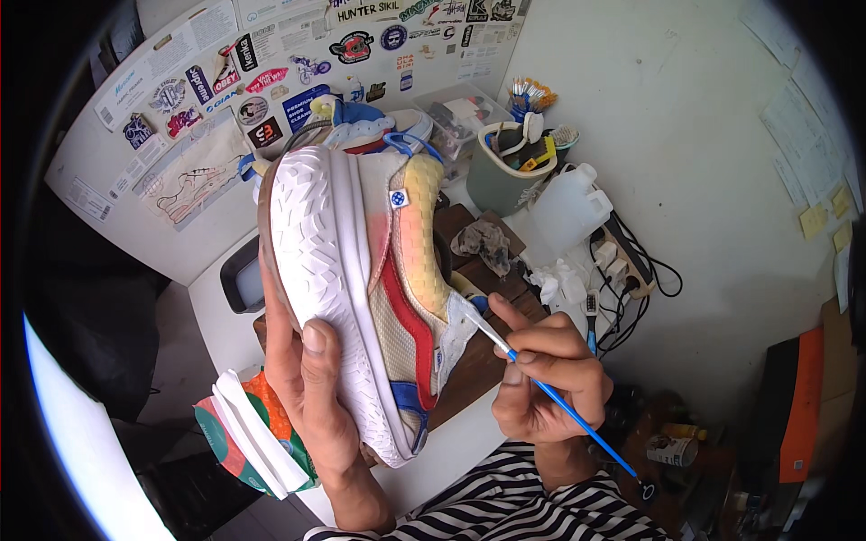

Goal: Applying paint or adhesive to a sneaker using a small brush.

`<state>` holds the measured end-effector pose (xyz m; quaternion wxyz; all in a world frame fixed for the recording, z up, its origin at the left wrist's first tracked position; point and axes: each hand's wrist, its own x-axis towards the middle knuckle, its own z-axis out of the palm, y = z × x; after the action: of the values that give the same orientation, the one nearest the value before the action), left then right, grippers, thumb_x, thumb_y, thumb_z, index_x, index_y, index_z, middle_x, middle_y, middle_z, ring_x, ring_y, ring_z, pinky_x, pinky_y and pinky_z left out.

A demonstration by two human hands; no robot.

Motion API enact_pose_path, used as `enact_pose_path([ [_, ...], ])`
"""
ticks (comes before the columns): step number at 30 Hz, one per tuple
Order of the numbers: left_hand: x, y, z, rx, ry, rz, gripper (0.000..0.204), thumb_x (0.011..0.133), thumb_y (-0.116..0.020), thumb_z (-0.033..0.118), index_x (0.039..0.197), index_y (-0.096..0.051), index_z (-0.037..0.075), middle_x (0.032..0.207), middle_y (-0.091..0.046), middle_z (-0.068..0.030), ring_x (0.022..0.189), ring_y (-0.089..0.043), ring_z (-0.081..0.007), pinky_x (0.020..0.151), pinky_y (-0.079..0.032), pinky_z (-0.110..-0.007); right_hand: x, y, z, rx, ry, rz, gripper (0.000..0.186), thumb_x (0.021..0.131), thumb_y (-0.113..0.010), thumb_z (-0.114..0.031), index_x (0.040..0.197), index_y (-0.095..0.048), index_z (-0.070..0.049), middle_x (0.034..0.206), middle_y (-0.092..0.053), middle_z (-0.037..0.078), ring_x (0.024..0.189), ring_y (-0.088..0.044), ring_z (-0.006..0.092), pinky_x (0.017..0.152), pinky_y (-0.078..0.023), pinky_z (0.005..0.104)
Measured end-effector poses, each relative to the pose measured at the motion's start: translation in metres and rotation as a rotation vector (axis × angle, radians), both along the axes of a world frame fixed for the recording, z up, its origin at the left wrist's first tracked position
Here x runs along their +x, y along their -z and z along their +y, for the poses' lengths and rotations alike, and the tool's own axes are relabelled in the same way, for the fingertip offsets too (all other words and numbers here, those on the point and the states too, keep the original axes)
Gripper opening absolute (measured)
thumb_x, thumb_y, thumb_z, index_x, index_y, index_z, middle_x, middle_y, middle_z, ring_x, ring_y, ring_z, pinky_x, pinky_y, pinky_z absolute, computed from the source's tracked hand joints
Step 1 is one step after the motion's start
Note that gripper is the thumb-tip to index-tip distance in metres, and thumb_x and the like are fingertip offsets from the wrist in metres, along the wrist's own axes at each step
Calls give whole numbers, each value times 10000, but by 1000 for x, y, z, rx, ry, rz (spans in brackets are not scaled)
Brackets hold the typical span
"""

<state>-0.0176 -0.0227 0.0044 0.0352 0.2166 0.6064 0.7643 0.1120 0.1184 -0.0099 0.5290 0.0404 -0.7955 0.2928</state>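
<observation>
My left hand grips a sneaker by its thick white sole, thumb across the textured midsole and fingers behind it. The shoe is held up on its side, with a yellow checked collar, beige mesh, a red stripe and blue parts. In my right hand a thin blue-handled paintbrush is pinched between thumb and fingers. Its pale tip touches or nearly touches a white, wet-looking patch at the shoe's edge. Another colourful shoe lies behind the held one.
A green-grey bin holds brushes and tools at the back. Beside it are a white jug and a power strip with black cables. A tissue pack lies at the left, near a dark tray. Stickers cover the back panel.
</observation>
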Motion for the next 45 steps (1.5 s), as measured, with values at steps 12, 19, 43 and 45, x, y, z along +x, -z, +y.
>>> enact_pose_path([
  [12,1,2,0,0,-4,-25,858,984,-621,459,1619,-357,-53,1617,-450,-256,1478,-463,-321,1253,-274,-447,-6,-2,0,19,18,51,211,844,-698,72,1009,-570,44,913,-698,188,719,-690,257,916,-651,563],
  [19,-1,3,1,11,0,-35,874,978,-632,458,1626,-341,-51,1617,-449,-261,1484,-457,-324,1255,-274,-449,2,-1,-1,-4,3,7,138,967,-629,3,1037,-523,58,920,-664,223,720,-667,225,921,-625,633],
  [43,3,3,4,28,41,-45,887,997,-638,426,1634,-283,-79,1658,-382,-270,1527,-399,-324,1274,-223,-436,0,-6,-2,41,28,-12,141,959,-635,0,1028,-527,56,854,-674,213,711,-702,257,965,-597,640],
  [45,5,2,4,25,35,-51,884,998,-641,417,1634,-280,-80,1664,-373,-270,1528,-398,-322,1275,-223,-436,-2,-7,-2,48,50,12,145,962,-637,-7,1028,-525,57,846,-673,212,711,-702,257,964,-596,644],
])
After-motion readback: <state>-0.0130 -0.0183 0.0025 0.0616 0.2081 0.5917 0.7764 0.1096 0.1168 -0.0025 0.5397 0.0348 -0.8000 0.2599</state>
